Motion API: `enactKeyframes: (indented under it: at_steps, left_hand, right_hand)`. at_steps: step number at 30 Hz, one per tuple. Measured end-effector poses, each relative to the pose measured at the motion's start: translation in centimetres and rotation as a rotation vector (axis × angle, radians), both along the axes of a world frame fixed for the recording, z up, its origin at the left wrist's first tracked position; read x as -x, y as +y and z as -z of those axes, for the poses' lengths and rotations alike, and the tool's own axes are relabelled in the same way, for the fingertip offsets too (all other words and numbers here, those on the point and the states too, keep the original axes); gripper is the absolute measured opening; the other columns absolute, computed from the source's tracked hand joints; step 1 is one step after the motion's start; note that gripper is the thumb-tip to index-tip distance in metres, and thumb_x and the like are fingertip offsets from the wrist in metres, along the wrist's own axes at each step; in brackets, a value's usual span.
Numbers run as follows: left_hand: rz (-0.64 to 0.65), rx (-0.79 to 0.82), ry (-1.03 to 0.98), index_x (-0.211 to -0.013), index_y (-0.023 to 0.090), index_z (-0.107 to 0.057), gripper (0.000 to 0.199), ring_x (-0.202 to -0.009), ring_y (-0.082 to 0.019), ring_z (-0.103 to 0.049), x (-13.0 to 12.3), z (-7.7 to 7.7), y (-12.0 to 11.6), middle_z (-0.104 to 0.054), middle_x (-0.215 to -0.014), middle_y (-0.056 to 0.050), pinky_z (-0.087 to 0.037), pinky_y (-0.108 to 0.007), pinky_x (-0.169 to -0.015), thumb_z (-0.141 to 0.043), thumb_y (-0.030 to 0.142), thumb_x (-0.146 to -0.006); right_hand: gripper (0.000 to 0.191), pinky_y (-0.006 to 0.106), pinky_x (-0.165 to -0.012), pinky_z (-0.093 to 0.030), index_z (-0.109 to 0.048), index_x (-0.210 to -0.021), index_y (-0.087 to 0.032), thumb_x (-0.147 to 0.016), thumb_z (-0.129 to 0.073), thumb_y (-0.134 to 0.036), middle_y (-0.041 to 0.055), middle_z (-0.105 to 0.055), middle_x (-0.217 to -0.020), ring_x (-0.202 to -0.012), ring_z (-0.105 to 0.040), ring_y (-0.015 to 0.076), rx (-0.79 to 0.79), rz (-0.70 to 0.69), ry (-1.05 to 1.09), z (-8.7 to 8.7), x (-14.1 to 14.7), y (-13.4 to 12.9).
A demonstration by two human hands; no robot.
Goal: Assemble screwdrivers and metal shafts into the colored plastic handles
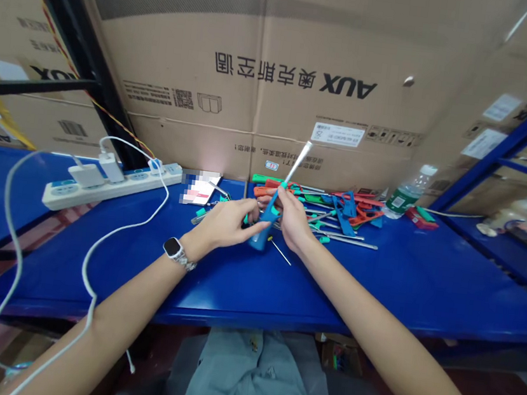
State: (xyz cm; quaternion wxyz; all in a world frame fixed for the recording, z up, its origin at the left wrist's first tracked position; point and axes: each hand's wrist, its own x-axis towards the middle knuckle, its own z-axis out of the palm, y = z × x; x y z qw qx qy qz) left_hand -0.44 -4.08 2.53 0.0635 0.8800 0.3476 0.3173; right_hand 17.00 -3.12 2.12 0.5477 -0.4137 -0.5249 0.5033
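A blue tool (263, 228) with teal parts and a silver shaft is held upright, tilted right, over the blue table. My right hand (292, 219) is closed round its upper handle from the right side. On the left, my left hand (231, 222) wears a watch and has its thumb against the handle; its fingers are curled and partly hidden behind the tool. Behind both hands lies a pile of blue, red and green tools (348, 211) with metal shafts. A thin yellow-ended screwdriver (280, 251) rests just in front of the tool.
At the left, a white power strip (113, 187) has plugs and a looping white cable (87, 259). A plastic bottle (405, 192) and a small red box (420, 218) stand at the back right. Large cardboard boxes (283, 33) rise behind the blue table (376, 295).
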Motion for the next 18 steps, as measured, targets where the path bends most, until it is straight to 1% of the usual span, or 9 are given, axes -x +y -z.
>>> enactKeyframes:
  at_steps: [1, 3, 5, 6, 8, 10, 12, 15, 18]
  left_hand:
    - [0.015, 0.007, -0.034, -0.074, 0.020, -0.054, 0.037, -0.059, -0.015, -0.054, 0.0, 0.0, 0.0, -0.061, -0.068, -0.001, -0.037, -0.029, -0.058, -0.056, 0.049, -0.096]
    - [-0.013, 0.024, -0.163, -0.061, 0.020, -0.045, 0.047, -0.052, -0.012, -0.044, 0.3, -0.1, 0.2, -0.048, -0.055, 0.002, -0.030, -0.029, -0.054, -0.050, 0.048, -0.100]
    - [-0.086, 0.053, -0.338, -0.058, 0.021, -0.039, 0.050, -0.048, -0.011, -0.036, 0.6, 0.0, 0.6, -0.037, -0.050, 0.004, -0.026, -0.028, -0.052, -0.047, 0.047, -0.100]
    - [-0.111, 0.082, -0.416, -0.059, 0.021, -0.039, 0.049, -0.048, -0.011, -0.035, 0.7, 0.0, 0.8, -0.035, -0.051, 0.005, -0.025, -0.028, -0.051, -0.048, 0.047, -0.100]
    - [-0.106, 0.185, -0.528, -0.067, 0.021, -0.049, 0.042, -0.050, -0.012, -0.039, 0.7, 0.1, 1.1, -0.041, -0.054, 0.005, -0.029, -0.026, -0.051, -0.053, 0.049, -0.097]
    - [-0.046, 0.297, -0.592, -0.080, 0.019, -0.060, 0.036, -0.054, -0.012, -0.046, 0.3, 0.2, 1.3, -0.051, -0.060, 0.003, -0.035, -0.025, -0.052, -0.057, 0.052, -0.095]
    - [0.028, 0.376, -0.629, -0.088, 0.018, -0.066, 0.037, -0.057, -0.012, -0.050, -0.3, 0.5, 1.2, -0.058, -0.065, 0.001, -0.038, -0.024, -0.053, -0.059, 0.055, -0.093]
    - [0.110, 0.474, -0.662, -0.088, 0.018, -0.067, 0.040, -0.055, -0.011, -0.050, -1.2, 0.7, 0.8, -0.061, -0.067, 0.000, -0.037, -0.023, -0.049, -0.063, 0.057, -0.090]
    - [0.138, 0.574, -0.709, -0.087, 0.018, -0.066, 0.042, -0.045, -0.007, -0.042, -1.6, 0.8, 0.6, -0.058, -0.065, 0.001, -0.031, -0.022, -0.041, -0.067, 0.060, -0.086]
  right_hand:
    - [0.042, 0.027, -0.065, -0.052, -0.058, -0.091, -0.022, -0.089, -0.056, -0.064, 0.0025, -0.067, -0.078, -0.072, -0.065, 0.0159, 0.025, -0.016, 0.071, -0.3, 0.2, 0.0]
    - [0.034, 0.026, -0.057, -0.051, -0.060, -0.091, -0.021, -0.090, -0.061, -0.055, -0.0015, -0.062, -0.069, -0.057, -0.059, 0.0127, 0.085, -0.060, 0.184, -0.9, 0.3, -0.3]
    - [0.030, 0.025, -0.046, -0.046, -0.061, -0.091, -0.020, -0.090, -0.063, -0.050, -0.0051, -0.056, -0.060, -0.044, -0.049, 0.0101, 0.142, -0.168, 0.195, -1.1, 0.2, -0.8]
    - [0.031, 0.024, -0.043, -0.044, -0.061, -0.091, -0.020, -0.090, -0.064, -0.050, -0.0063, -0.053, -0.056, -0.040, -0.045, 0.0095, 0.163, -0.218, 0.185, -1.1, 0.1, -1.1]
    - [0.033, 0.024, -0.041, -0.043, -0.061, -0.090, -0.019, -0.088, -0.067, -0.052, -0.0064, -0.052, -0.055, -0.039, -0.045, 0.0095, 0.188, -0.282, 0.159, -0.8, -0.1, -1.7]
    - [0.033, 0.025, -0.045, -0.049, -0.061, -0.086, -0.018, -0.086, -0.071, -0.049, -0.0038, -0.058, -0.060, -0.045, -0.052, 0.0102, 0.200, -0.316, 0.145, -0.5, -0.3, -2.2]
    - [0.031, 0.023, -0.047, -0.050, -0.060, -0.084, -0.017, -0.083, -0.075, -0.045, -0.0022, -0.061, -0.067, -0.049, -0.054, 0.0092, 0.217, -0.344, 0.168, -0.4, -0.4, -2.5]
    - [0.030, 0.018, -0.039, -0.037, -0.059, -0.085, -0.016, -0.083, -0.076, -0.041, -0.0048, -0.056, -0.066, -0.043, -0.043, 0.0047, 0.272, -0.398, 0.223, -0.6, -0.5, -3.0]
    - [0.029, 0.015, -0.035, -0.028, -0.057, -0.088, -0.018, -0.086, -0.073, -0.043, -0.0072, -0.052, -0.060, -0.039, -0.034, 0.0035, 0.323, -0.434, 0.205, -0.9, -0.6, -3.3]
